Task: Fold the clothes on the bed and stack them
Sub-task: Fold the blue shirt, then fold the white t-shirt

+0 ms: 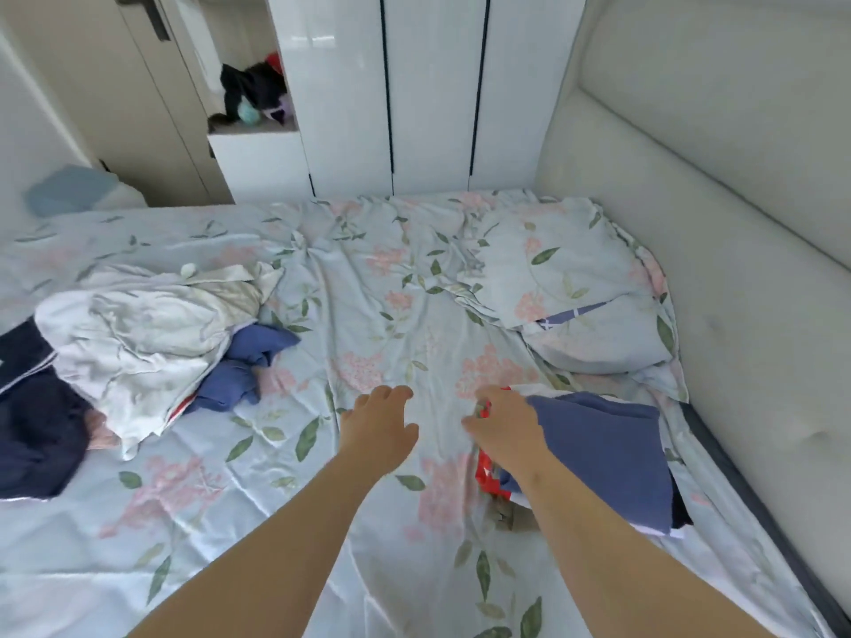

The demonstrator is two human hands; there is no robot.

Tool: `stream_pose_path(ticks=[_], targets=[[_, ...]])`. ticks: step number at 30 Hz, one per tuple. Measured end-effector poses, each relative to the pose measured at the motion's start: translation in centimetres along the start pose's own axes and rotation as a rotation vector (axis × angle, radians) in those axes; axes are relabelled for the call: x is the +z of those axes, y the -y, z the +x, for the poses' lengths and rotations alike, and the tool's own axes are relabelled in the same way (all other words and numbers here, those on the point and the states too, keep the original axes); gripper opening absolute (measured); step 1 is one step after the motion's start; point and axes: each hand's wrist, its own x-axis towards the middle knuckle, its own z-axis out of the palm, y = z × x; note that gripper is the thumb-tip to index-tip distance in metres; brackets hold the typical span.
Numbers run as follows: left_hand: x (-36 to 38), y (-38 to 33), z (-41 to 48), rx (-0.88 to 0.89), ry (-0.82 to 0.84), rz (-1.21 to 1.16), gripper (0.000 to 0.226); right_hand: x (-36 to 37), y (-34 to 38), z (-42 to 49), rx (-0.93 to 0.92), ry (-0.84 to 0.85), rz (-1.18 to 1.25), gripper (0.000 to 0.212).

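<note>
Bed sheet (368,292): pale blue with pink flowers and green leaves, creased all over; we see both forearms reaching out over it.
Stack, top piece: a folded blue garment (608,453), flat and roughly four-sided, lying on the right of the bed near the grey edge, just short of the pillow (575,278).
Stack, which way: the folded blue garment's longer sides seem to run from us toward the pillow, slightly tilted, with its far left corner under our wrist.
Stack, below: a red patterned garment (486,474) pokes out along the left edge; something dark and a white hem show at the near right corner.
Right hand (504,428): at the stack's far left corner, fingers bent down onto the red patterned garment; it is blurred, so we cannot tell whether it grips the cloth or only presses it.
Left hand (380,430): over bare sheet just left of the right hand, fingers loosely spread, holding nothing.
Unfolded pile: on the left of the bed, well apart from the stack, spreading from the picture's left edge toward the middle.
Pile, contents: a crumpled white garment (138,333) on top, a bunched blue garment (244,366) at its right, a dark navy garment (37,430) at its left.
Behind: a padded headboard (714,223) on the right and a glossy white wardrobe (433,85) at the far side.
</note>
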Motion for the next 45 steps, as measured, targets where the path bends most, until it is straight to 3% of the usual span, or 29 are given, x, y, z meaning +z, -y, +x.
stream_pose_path(ticks=[4, 14, 19, 23, 26, 30, 35, 40, 45], targets=[[-4.3, 8.2, -3.2, 0.016, -0.079, 0.016, 0.046, 5.6, 8.3, -2.2, -0.133, 0.034, -0.037, 0.046], [-11.3, 27.0, -10.7, -0.057, -0.141, 0.068, 0.044, 17.4, 24.0, -7.6, -0.242, 0.097, -0.056, 0.047], [-13.1, 31.6, -13.0, -0.097, -0.201, 0.071, 0.039, 19.8, 28.1, -9.3, -0.284, 0.11, -0.117, 0.043], [-13.9, 33.8, -14.4, -0.142, -0.244, 0.087, 0.039, 21.3, 30.6, -9.4, -0.363, 0.087, -0.122, 0.019], [-14.5, 35.2, -15.4, -0.177, -0.247, 0.099, 0.041, 22.5, 31.8, -9.5, -0.409, 0.106, -0.128, 0.03], [-15.0, 37.5, -15.9, -0.211, -0.241, 0.123, 0.04, 24.0, 33.1, -9.3, -0.447, 0.145, -0.127, 0.026], [-14.5, 41.6, -14.6, -0.208, -0.172, 0.177, 0.035, 26.7, 34.1, -8.4, -0.445, 0.179, -0.182, 0.054], [-13.7, 47.4, -10.5, -0.16, -0.08, 0.151, 0.035, 31.3, 36.2, -5.4, -0.354, 0.197, -0.279, 0.04], [-11.1, 54.7, -5.3, -0.1, 0.096, 0.124, 0.043, 38.0, 38.6, -1.3, -0.204, 0.226, -0.283, 0.05]])
